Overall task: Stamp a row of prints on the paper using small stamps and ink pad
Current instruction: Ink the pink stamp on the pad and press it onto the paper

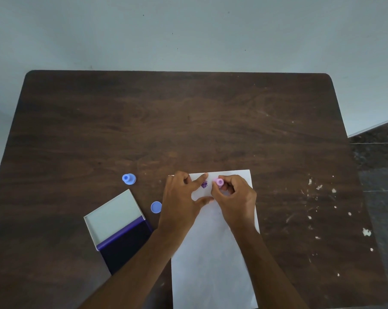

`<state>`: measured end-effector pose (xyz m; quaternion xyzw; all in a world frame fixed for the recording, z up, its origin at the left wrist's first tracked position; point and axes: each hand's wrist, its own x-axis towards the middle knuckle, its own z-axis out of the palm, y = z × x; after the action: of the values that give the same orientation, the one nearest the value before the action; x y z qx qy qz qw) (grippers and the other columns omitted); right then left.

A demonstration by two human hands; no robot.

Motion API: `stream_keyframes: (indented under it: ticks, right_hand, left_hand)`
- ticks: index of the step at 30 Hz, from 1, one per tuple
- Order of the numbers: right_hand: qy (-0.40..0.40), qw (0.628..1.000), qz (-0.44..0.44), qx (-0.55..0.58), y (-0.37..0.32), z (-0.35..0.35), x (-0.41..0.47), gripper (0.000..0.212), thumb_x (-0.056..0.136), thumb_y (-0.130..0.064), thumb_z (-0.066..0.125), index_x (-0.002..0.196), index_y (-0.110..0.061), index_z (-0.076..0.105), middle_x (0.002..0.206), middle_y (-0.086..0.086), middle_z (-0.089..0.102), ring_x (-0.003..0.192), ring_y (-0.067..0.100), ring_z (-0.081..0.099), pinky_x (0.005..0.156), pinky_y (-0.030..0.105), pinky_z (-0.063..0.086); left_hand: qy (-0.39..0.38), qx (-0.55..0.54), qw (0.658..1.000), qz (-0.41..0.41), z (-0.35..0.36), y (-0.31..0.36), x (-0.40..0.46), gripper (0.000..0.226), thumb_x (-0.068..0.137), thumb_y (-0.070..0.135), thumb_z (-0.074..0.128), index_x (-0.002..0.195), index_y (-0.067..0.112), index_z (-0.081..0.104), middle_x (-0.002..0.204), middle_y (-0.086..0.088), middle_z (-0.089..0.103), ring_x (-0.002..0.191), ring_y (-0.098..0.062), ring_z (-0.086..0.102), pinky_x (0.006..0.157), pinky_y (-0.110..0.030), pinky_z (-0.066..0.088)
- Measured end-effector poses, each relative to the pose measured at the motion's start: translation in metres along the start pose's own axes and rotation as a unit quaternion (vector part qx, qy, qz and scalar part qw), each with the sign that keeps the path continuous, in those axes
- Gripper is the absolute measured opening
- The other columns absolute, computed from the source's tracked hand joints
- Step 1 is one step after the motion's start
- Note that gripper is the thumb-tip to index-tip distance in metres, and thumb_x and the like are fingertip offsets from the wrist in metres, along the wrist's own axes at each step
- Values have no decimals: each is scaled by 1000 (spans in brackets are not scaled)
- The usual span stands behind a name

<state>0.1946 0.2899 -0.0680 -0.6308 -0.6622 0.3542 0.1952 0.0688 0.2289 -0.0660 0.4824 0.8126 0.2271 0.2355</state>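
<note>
A white sheet of paper (pixel 213 253) lies on the dark wooden table (pixel 166 121). One purple print (pixel 204 185) shows near the sheet's top edge. My right hand (pixel 235 201) pinches a small pink stamp (pixel 218 182) upright on the paper just right of that print. My left hand (pixel 181 201) rests flat on the sheet's top left corner, fingers spread, holding nothing. An open ink pad (pixel 126 244) with a dark purple pad and a white lid lies to the left of the paper.
A small blue stamp (pixel 129 179) stands on the table to the upper left of the paper. A round blue cap (pixel 156 207) lies between the ink pad and my left hand. White flecks (pixel 320 197) mark the table's right side.
</note>
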Motion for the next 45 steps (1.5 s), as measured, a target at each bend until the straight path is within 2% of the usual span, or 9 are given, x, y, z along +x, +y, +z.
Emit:
stream_keyframes:
  ticks: [13,17,25,30,36,45]
  right_hand:
    - [-8,1000,26,-13,-6,3,2,18,82,-34,72,87,-18,68,92,1,73,63,5,55,64,4,36]
    - [-13,999,42,-17,-6,3,2,19,83,-35,71,89,-17,68,93,0,72,67,8,56,63,3,36]
    - [-22,999,43,-9,-9,-2,2,17,84,-37,69,84,-20,65,84,-5,68,63,8,57,60,5,39]
    - [-29,998,47,-11,-11,-3,2,17,85,-38,68,81,-24,60,79,-12,61,62,7,56,58,3,37]
    - [-34,998,46,-12,-9,-1,3,18,85,-40,66,81,-25,59,78,-11,61,62,8,56,58,4,38]
    - [-9,1000,15,1,-6,2,1,17,84,-37,69,77,-25,58,76,-10,64,62,9,57,58,6,39]
  left_hand:
    - [23,-16,1000,-9,0,3,0,58,68,52,77,118,25,67,106,-5,62,91,-11,45,71,-17,38]
    - [35,-33,999,-19,0,5,0,56,64,49,81,111,20,69,100,-8,65,85,-13,47,65,-10,32]
    - [56,-46,997,-7,3,2,1,54,62,43,85,106,20,63,92,-11,66,77,-19,52,61,-25,42]
    - [52,-37,998,-3,2,3,1,52,62,43,84,103,14,70,92,-12,66,77,-20,52,61,-24,41]
    - [34,-15,999,3,-1,3,1,56,65,48,78,111,16,70,96,-10,65,82,-17,50,65,-23,39]
    - [53,-32,998,15,0,2,0,51,63,40,86,103,14,70,87,-11,63,75,-26,56,59,-26,43]
